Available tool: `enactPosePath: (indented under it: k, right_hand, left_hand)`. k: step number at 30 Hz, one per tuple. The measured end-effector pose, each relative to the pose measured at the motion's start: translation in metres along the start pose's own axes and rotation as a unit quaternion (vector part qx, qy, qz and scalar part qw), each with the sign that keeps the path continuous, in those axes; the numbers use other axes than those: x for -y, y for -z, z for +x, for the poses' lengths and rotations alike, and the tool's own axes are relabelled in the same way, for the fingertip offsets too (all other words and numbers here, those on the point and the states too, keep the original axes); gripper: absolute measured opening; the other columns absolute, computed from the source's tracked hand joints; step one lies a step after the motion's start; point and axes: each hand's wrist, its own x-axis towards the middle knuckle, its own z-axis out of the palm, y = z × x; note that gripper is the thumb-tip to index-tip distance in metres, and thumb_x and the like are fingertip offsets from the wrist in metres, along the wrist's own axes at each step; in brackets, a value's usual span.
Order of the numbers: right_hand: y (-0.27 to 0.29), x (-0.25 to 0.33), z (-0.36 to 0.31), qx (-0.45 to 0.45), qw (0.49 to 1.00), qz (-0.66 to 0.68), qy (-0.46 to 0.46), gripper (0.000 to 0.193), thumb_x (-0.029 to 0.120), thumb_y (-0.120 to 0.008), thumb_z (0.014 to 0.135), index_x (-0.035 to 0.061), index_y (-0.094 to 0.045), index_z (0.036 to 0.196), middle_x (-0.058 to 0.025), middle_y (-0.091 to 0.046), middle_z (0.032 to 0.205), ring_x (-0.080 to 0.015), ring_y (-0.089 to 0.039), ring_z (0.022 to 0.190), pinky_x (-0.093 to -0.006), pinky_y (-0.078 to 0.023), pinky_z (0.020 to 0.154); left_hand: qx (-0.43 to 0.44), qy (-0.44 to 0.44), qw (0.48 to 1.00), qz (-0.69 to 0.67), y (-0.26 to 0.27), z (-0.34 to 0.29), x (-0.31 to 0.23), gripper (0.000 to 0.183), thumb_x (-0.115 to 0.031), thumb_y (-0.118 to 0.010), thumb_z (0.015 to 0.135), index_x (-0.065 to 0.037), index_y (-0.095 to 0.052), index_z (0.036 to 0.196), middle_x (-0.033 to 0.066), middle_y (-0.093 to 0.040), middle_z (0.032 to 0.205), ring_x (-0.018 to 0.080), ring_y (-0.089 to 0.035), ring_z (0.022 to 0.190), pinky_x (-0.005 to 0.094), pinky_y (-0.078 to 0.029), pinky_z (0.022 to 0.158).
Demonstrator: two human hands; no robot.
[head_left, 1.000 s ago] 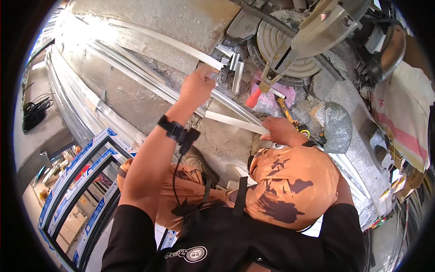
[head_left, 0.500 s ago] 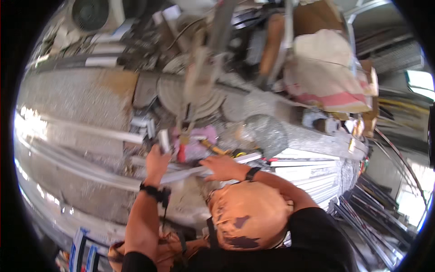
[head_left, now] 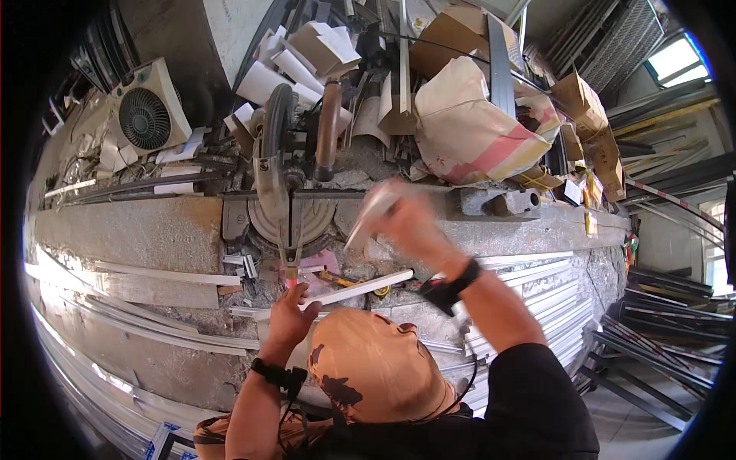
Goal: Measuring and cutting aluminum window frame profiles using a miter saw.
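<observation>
Some short bits (head_left: 248,266) are lying by the saw (head_left: 271,180), looking already cut; what's left isn't showing. The white strip (head_left: 364,287) is lying slantwise out front, looking slim and straight. Left hand (head_left: 287,318) is gripping its left end; right hand (head_left: 406,224) is blurring around a pale piece (head_left: 371,216), can't tell how tightly.

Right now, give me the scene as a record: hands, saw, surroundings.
left hand: at white strip, grip unclear
right hand: over bench, blurred, seemingly with a pale piece
white strip: slants up rightward from left hand
saw: on bench, just beyond left hand
fan: upper left of view
sack: right of saw, pale with pink stripe
</observation>
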Motion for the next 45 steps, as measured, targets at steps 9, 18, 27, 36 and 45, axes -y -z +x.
enactPosePath:
  k: [9,18,27,36,45]
  right_hand:
    - [0.201,0.018,0.018,-0.227,0.896,-0.382,-0.003,0.033,0.019,-0.052,0.099,0.0021,-0.06,0.126,-0.0112,-0.064,0.124,-0.0228,-0.063,0.108,-0.0341,-0.049,0.089]
    - [-0.077,-0.185,-0.093,0.312,0.839,-0.437,-0.095,0.058,0.022,-0.074,0.081,0.0064,-0.055,0.133,-0.0208,-0.065,0.118,-0.0404,-0.061,0.108,-0.0485,-0.047,0.094]
    - [-0.116,-0.165,-0.044,0.562,0.704,-0.183,-0.394,0.052,0.023,-0.074,0.083,-0.0012,-0.059,0.126,-0.0151,-0.068,0.109,-0.0205,-0.064,0.097,-0.0344,-0.049,0.086]
    - [-0.184,-0.036,0.062,0.66,0.706,-0.224,-0.124,0.05,0.018,-0.075,0.074,-0.0005,-0.062,0.119,-0.011,-0.067,0.095,-0.0174,-0.061,0.086,-0.0329,-0.05,0.082]
    - [-0.197,0.204,0.079,0.489,0.845,-0.214,-0.013,0.05,0.027,-0.07,0.084,0.0001,-0.056,0.124,-0.0053,-0.063,0.082,-0.0123,-0.06,0.077,-0.0283,-0.049,0.069]
  left_hand:
    - [0.012,-0.067,0.971,0.229,-0.045,-0.034,0.094,0.044,-0.006,-0.05,0.082,0.002,-0.055,0.125,0.0239,-0.055,0.126,0.0393,-0.053,0.118,0.0475,-0.044,0.1]
    - [-0.017,-0.061,0.914,0.4,-0.051,-0.015,0.106,0.038,-0.016,-0.057,0.085,-0.005,-0.06,0.121,0.0086,-0.062,0.112,0.0252,-0.055,0.111,0.0436,-0.043,0.098]
    - [-0.007,-0.114,0.957,0.266,0.004,-0.043,0.134,0.007,-0.015,-0.058,0.083,-0.012,-0.059,0.089,0.0009,-0.06,0.084,0.0209,-0.06,0.092,0.0359,-0.048,0.081]
    - [-0.166,-0.073,0.909,0.375,0.15,-0.108,0.108,0.016,-0.011,-0.064,0.081,-0.009,-0.059,0.096,0.0071,-0.06,0.095,0.0246,-0.06,0.095,0.039,-0.049,0.089]
    - [-0.506,0.148,0.848,0.06,0.303,-0.254,-0.009,0.047,-0.028,-0.064,0.088,0.006,-0.06,0.119,0.0242,-0.065,0.111,0.0346,-0.064,0.102,0.0388,-0.052,0.084]
